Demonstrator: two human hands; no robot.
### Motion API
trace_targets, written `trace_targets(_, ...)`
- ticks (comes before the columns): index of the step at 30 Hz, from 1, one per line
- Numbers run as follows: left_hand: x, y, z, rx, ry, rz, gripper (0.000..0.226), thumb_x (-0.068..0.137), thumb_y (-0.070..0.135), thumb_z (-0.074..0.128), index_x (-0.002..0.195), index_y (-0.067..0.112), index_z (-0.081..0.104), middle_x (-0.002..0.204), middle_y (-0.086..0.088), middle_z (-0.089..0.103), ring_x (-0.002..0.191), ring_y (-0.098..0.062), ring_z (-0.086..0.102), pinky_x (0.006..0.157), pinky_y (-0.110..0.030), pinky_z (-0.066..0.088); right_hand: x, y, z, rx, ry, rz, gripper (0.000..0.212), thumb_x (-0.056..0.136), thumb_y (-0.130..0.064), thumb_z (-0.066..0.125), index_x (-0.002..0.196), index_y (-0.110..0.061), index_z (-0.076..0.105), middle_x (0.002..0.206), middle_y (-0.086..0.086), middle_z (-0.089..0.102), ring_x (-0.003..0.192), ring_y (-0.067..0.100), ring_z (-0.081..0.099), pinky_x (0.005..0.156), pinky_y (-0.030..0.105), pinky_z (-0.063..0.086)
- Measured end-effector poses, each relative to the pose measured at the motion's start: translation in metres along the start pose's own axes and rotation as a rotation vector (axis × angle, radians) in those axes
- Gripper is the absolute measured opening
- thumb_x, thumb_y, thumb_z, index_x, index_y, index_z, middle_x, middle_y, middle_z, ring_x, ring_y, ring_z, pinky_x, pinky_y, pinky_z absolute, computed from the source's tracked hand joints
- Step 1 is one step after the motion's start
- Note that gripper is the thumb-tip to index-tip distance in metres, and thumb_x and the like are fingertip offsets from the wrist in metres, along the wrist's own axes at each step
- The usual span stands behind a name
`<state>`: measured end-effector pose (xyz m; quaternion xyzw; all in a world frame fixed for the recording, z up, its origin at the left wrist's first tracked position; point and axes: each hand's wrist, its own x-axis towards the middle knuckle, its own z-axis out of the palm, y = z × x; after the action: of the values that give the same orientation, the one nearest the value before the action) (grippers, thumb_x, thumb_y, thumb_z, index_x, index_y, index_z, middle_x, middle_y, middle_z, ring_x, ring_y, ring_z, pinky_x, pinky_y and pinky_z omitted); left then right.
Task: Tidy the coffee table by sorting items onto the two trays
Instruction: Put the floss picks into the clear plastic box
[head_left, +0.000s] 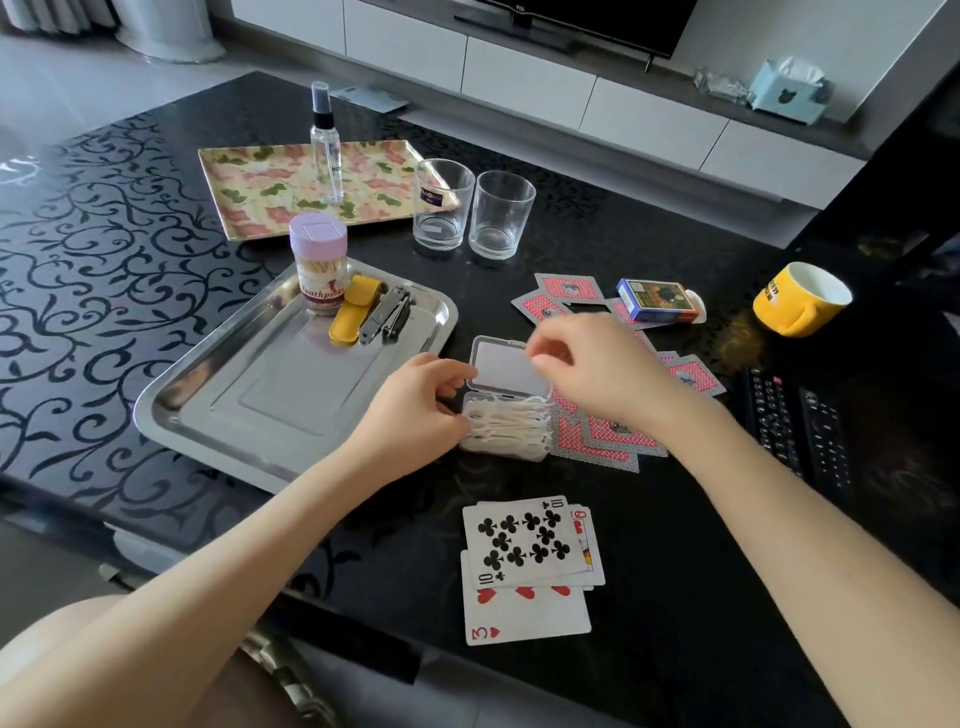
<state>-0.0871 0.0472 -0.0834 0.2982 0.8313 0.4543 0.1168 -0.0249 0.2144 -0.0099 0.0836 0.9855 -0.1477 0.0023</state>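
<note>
A clear box of white floss picks (511, 423) lies on the black table with its lid (506, 369) standing open. My left hand (421, 408) holds the box at its left side. My right hand (587, 364) is at the lid's top right edge with its fingers curled on it. The steel tray (208, 410) to the left carries a toothpick jar (319, 262), a yellow case (350, 317) and nail clippers (387, 314). Behind it, the floral tray (260, 176) carries a spray bottle (326, 145).
Two empty glasses (441, 205) (501, 213) stand beside the floral tray. Red-backed cards (602, 434) lie scattered right of the box, face-up cards (524, 566) near the front edge. A card box (657, 300), a yellow mug (800, 299) and two remotes (800, 428) sit at the right.
</note>
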Motion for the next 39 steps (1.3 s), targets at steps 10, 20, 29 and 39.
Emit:
trace_targets(10, -0.005, -0.002, 0.006, 0.171, 0.003, 0.106, 0.044, 0.079, 0.034, 0.071, 0.121, 0.025, 0.062, 0.098, 0.005, 0.049, 0.071, -0.003, 0.048, 0.069, -0.017, 0.043, -0.028, 0.03, 0.039, 0.257, 0.035, 0.142, 0.033, 0.089, -0.021, 0.063, 0.121, -0.015, 0.061, 0.098, -0.004, 0.063, 0.087, 0.008, 0.058, 0.077, 0.02, 0.049)
trace_targets(20, -0.001, 0.004, 0.01, 0.191, 0.027, 0.149, 0.04, 0.077, 0.029, 0.074, 0.114, 0.018, 0.066, 0.084, 0.013, 0.05, 0.068, -0.005, 0.051, 0.061, -0.009, 0.04, -0.032, 0.027, 0.048, 0.315, 0.199, 0.125, 0.016, 0.087, -0.015, 0.064, 0.1, -0.011, 0.072, 0.089, -0.003, 0.069, 0.076, 0.005, 0.059, 0.065, 0.008, 0.044)
trace_targets(29, -0.003, 0.004, 0.013, 0.187, 0.044, 0.161, 0.029, 0.087, 0.028, 0.063, 0.113, 0.016, 0.068, 0.093, 0.006, 0.052, 0.072, -0.005, 0.05, 0.064, -0.008, 0.039, -0.037, 0.039, 0.052, 0.534, 0.162, 0.159, 0.017, 0.089, -0.023, 0.063, 0.1, -0.014, 0.072, 0.09, -0.005, 0.069, 0.082, 0.004, 0.061, 0.069, 0.01, 0.048)
trace_targets(39, -0.002, -0.003, 0.011, 0.193, 0.048, 0.161, 0.023, 0.09, 0.017, 0.059, 0.11, 0.015, 0.07, 0.096, 0.006, 0.052, 0.081, -0.007, 0.049, 0.065, -0.005, 0.036, -0.042, 0.043, 0.063, 0.625, 0.092, 0.118, 0.026, 0.08, -0.025, 0.073, 0.105, -0.027, 0.064, 0.089, -0.003, 0.064, 0.083, 0.014, 0.06, 0.073, 0.018, 0.05)
